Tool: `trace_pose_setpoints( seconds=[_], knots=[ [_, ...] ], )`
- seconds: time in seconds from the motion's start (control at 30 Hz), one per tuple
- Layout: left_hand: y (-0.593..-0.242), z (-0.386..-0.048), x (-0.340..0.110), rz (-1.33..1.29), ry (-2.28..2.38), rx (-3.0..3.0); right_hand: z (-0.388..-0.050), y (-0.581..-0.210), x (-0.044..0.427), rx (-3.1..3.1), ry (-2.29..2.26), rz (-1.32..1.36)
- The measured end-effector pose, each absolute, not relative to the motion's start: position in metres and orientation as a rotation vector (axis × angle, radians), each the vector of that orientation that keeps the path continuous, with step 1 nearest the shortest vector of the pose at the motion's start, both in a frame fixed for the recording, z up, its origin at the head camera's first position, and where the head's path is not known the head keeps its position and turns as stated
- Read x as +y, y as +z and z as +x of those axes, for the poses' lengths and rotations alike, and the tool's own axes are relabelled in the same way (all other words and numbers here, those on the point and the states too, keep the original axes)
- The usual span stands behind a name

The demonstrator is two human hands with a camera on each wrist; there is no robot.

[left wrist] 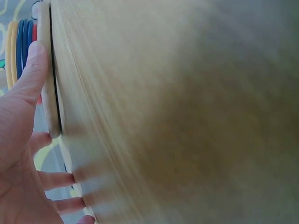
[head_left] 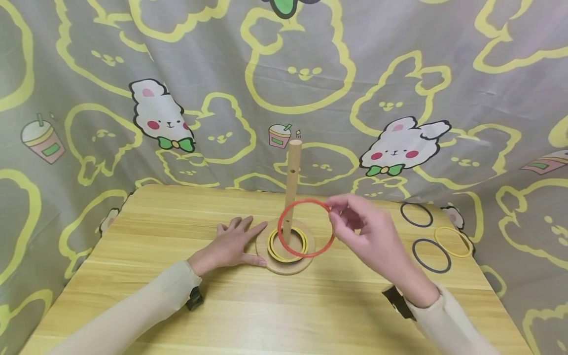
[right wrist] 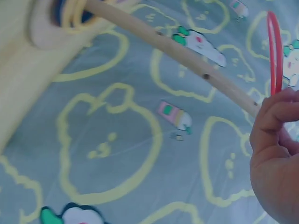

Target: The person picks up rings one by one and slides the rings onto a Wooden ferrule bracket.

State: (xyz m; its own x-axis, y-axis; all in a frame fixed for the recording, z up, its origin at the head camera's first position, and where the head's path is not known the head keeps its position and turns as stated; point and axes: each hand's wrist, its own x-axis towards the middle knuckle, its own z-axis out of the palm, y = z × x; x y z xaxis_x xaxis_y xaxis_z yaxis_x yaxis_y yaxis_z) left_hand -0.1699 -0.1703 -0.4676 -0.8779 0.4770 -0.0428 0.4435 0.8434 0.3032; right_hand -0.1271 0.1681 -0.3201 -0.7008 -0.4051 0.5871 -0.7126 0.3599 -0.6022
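Note:
My right hand [head_left: 370, 236] pinches a red ring [head_left: 306, 200] by its right edge, held up in the air near a wooden post [head_left: 293, 170]. In the right wrist view the same red ring [right wrist: 275, 51] rises edge-on from the fingers. The post stands upright on a round wooden base [head_left: 288, 267]. Yellow rings [head_left: 271, 251] lie stacked round the post's foot; the left wrist view shows blue rings [left wrist: 23, 44] and a bit of red below them. My left hand [head_left: 228, 249] spreads its fingers beside the base, thumb and index finger touching its left edge.
On the table's right side lie two dark blue rings, one farther back [head_left: 417, 225] and one nearer [head_left: 431, 271], with a yellow ring [head_left: 452, 229] beside them. A patterned grey cloth [head_left: 213, 64] hangs behind the wooden table [head_left: 248, 315] and along its sides.

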Motion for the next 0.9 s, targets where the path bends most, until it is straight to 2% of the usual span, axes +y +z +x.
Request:
trace_pose_setpoints(
  seconds=[0.57,0.73,0.9],
  knots=[
    [-0.467,-0.169,-0.170,0.728,0.446,2.906,-0.155,-0.262,0.130,-2.031,1.658,0.842],
    [-0.467,-0.169,-0.171,0.731,0.448,2.908,-0.169,-0.261,0.125,-2.047,1.729,0.767],
    [-0.466,-0.169,-0.171,0.735,0.450,2.910,-0.179,-0.276,0.127,-2.142,1.752,0.717]
  ],
)
